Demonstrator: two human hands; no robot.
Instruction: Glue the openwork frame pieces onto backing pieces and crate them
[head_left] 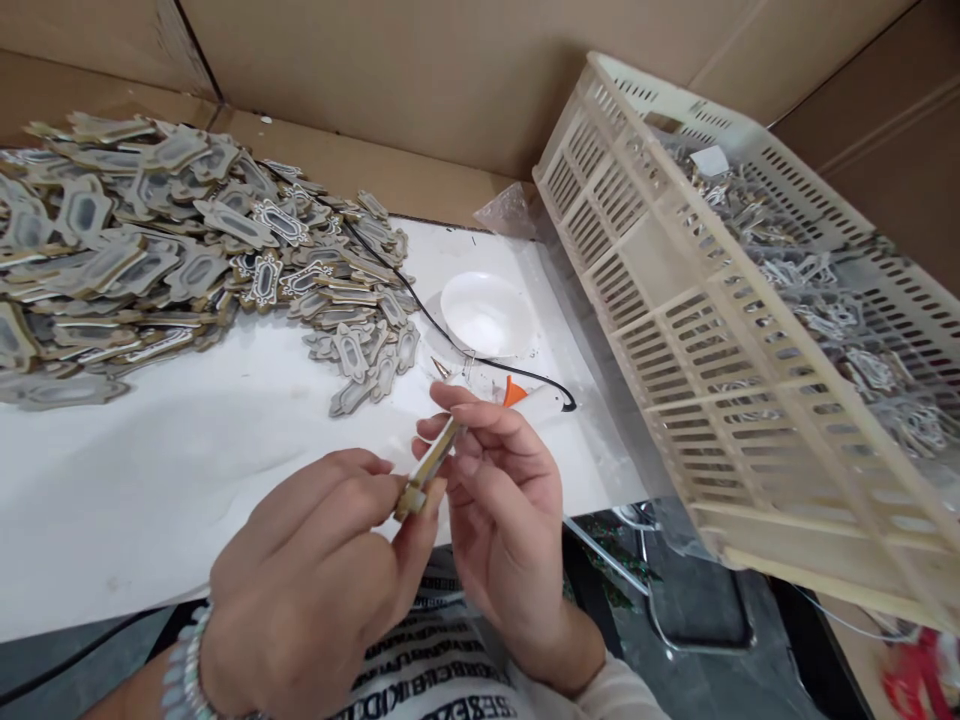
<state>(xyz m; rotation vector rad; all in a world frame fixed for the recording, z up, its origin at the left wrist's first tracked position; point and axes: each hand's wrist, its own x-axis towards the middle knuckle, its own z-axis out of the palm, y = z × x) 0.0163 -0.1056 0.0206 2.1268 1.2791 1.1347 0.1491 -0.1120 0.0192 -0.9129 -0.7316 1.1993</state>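
Observation:
My left hand (307, 570) pinches the near end of a small ornamental plaque (433, 460) between thumb and finger. It is turned nearly edge-on, showing a gold-brown edge, so its face is mostly hidden. Around the far end of the same plaque, my right hand (506, 500) has its thumb and fingers closed. Just beyond my right hand lies a white glue gun (541, 402) with an orange trigger and a metal nozzle, partly covered by the fingers. A white bowl (487, 315) stands behind it.
A large pile of similar plaques (135, 240) covers the back left, with a smaller heap (367, 360) nearer the middle. A black cord (390, 265) crosses the white tabletop (187, 450). At right, a tilted cream plastic crate (675, 330) holds bagged pieces. Cardboard walls (375, 80) enclose the back.

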